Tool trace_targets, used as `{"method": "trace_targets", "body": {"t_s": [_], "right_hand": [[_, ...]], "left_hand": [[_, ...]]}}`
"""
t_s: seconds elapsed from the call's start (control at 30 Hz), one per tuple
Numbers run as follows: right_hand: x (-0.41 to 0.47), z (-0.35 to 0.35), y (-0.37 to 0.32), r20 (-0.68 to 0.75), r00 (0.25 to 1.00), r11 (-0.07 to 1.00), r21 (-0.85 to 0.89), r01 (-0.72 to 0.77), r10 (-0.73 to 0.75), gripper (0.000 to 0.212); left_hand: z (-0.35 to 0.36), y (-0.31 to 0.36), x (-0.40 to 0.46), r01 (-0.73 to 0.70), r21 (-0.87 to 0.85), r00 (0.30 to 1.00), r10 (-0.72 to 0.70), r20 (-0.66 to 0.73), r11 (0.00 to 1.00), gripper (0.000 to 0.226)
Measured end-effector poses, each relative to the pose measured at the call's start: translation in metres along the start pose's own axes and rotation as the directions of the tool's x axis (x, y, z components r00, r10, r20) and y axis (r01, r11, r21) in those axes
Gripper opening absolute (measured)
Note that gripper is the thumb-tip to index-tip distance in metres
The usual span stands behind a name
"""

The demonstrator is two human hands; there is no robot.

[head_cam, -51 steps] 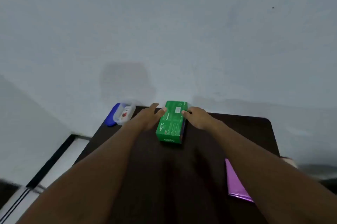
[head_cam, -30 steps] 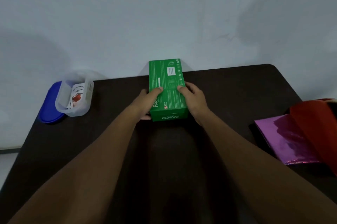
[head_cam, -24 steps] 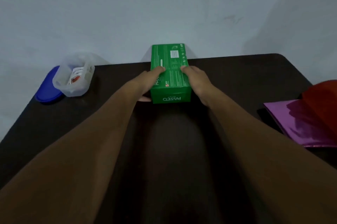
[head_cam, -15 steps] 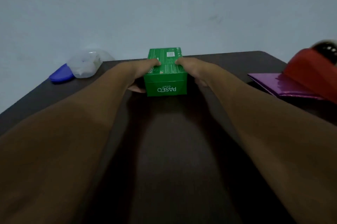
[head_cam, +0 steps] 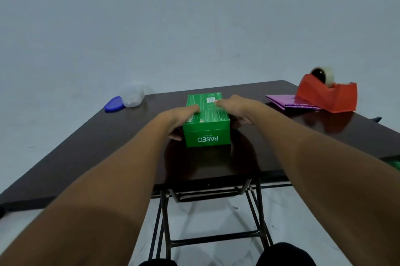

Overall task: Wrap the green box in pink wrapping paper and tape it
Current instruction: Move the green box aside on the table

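Gripping the green cardboard box (head_cam: 206, 118) lengthwise between my left hand (head_cam: 178, 119) and right hand (head_cam: 236, 107), folded shiny pink wrapping paper (head_cam: 289, 102) lying well off to its right.

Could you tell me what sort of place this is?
Probably a plain indoor room with a makeshift craft station: a dark folding table against a bare wall, bearing a red tape dispenser and pink wrapping paper.

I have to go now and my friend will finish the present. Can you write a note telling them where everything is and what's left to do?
Left hand and right hand both grip the green box, one on each side, fingers over its top.
The box sits on the dark table, unwrapped.
The pink wrapping paper lies folded at the right, partly under the red tape dispenser.
Done: nothing yet.
Left: unfold the paper, wrap the box, tape it.
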State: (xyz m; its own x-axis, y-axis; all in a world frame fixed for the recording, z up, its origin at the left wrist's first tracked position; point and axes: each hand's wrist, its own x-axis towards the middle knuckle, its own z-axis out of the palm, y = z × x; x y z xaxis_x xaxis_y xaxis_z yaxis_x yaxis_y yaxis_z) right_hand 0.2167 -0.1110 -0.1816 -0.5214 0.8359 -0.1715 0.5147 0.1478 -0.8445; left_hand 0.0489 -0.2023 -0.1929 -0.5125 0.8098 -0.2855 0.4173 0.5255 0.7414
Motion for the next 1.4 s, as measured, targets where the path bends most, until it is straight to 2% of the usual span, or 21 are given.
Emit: {"method": "trace_targets", "body": {"t_s": [0.07,0.13,0.3,0.4,0.53,0.7,0.8,0.9,0.97,1.03,1.17,1.4], "right_hand": [[0.037,-0.005,0.007,-0.022,1.0,1.0,0.005,-0.014,0.014,0.059],[0.081,-0.01,0.006,0.004,1.0,1.0,0.01,-0.022,0.022,0.053],[0.165,-0.021,-0.013,0.03,0.999,0.992,-0.125,0.021,-0.017,0.046],[0.183,-0.014,-0.022,0.099,0.995,0.993,-0.113,0.021,-0.009,0.046],[0.166,0.011,-0.036,0.183,0.983,0.995,-0.099,0.006,0.013,0.044],[0.123,0.083,-0.069,0.269,0.963,0.995,-0.094,0.022,0.004,0.041],[0.097,0.148,-0.094,0.299,0.953,0.998,-0.016,0.054,-0.047,0.04],[0.071,0.206,-0.121,0.301,0.952,0.998,0.022,0.061,-0.064,0.038],[0.054,0.241,-0.138,0.288,0.955,0.997,0.033,0.069,-0.075,0.035],[0.045,0.267,-0.149,0.282,0.957,0.997,0.045,0.064,-0.074,0.037],[0.047,0.287,-0.16,0.221,0.974,0.998,0.046,0.03,-0.039,0.044],[0.059,0.288,-0.158,0.216,0.976,0.997,0.071,0.012,-0.027,0.058]], "left_hand": [[-0.002,0.009,0.026,0.012,0.008,0.999,-0.012,0.046,1.0,0.061],[-0.005,0.025,0.059,0.017,0.019,0.996,-0.019,0.085,1.0,0.052],[-0.017,0.052,0.144,0.005,0.226,1.0,-0.002,-0.012,0.974,0.071],[-0.026,0.05,0.162,-0.008,0.242,0.999,0.02,-0.049,0.97,0.069],[-0.049,0.031,0.135,0.001,0.264,0.998,0.017,-0.066,0.965,0.079],[-0.097,-0.022,0.08,0.058,0.27,0.99,-0.021,-0.141,0.961,0.076],[-0.138,-0.073,0.05,0.145,0.194,0.973,-0.103,-0.208,0.97,0.062],[-0.178,-0.119,0.021,0.264,0.023,0.955,-0.258,-0.145,0.964,0.065],[-0.202,-0.141,0.004,0.323,0.02,0.929,-0.313,-0.199,0.946,0.067],[-0.215,-0.156,-0.005,0.337,0.049,0.905,-0.309,-0.293,0.94,0.071],[-0.227,-0.178,0.004,0.335,0.082,0.875,-0.278,-0.395,0.938,0.085],[-0.238,-0.182,0.023,0.324,0.127,0.89,-0.256,-0.377,0.938,0.085]]}}
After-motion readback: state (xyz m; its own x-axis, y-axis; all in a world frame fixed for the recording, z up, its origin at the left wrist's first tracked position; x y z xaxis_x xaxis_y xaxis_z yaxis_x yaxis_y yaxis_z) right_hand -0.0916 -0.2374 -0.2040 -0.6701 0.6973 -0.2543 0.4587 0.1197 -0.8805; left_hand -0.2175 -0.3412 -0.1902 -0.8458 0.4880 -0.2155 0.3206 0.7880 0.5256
